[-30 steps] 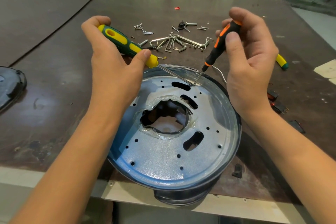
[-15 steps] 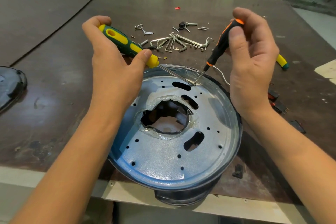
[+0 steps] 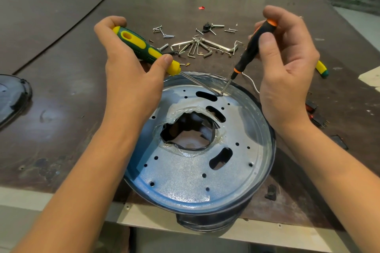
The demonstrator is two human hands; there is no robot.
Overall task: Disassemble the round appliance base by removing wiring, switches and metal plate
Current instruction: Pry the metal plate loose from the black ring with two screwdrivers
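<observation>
The round appliance base lies at the table's near edge, its silver metal plate facing up with a jagged central hole and several slots. My left hand grips a green-and-yellow screwdriver; its shaft slants down to the plate's far edge. My right hand holds a slim black-and-orange screwdriver nearly upright. Both tips meet at one spot by the far rim. A white wire curls out behind the base.
Loose screws and hex keys lie scattered beyond the base. A dark round cover sits at the left edge. Red-and-black switches lie to the right, along with another yellow-green tool handle. A small black piece rests near the front edge.
My right hand has shifted slightly right and its fingers have turned on the black-and-orange screwdriver handle. My left hand and the base have held still.
</observation>
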